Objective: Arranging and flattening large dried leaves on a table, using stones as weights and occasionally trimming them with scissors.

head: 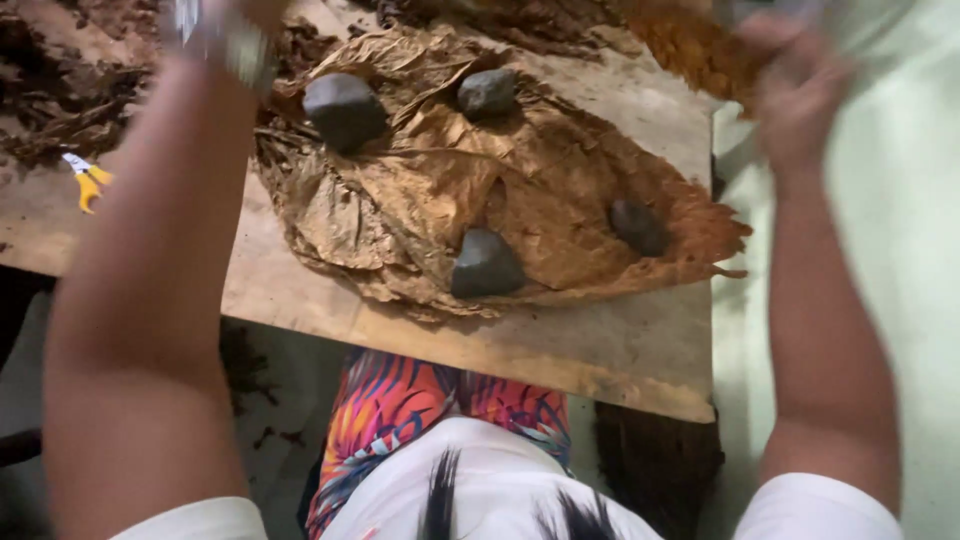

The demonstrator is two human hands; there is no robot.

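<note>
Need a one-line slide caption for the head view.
Four dark stones pin flattened brown leaves on a wooden board; left hand and right hand raised, blurred.

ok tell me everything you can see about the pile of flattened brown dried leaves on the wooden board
The pile of flattened brown dried leaves lies spread flat on the pale wooden board, in front of the person. The leaves look thin, papery and wrinkled, tan at the left, more orange-brown at the right, with ragged, torn edges and visible veins. Four dark grey rounded stones rest on top, two at the far side and two nearer. Neither hand touches the pile; both are raised beyond it and blurred.
</note>
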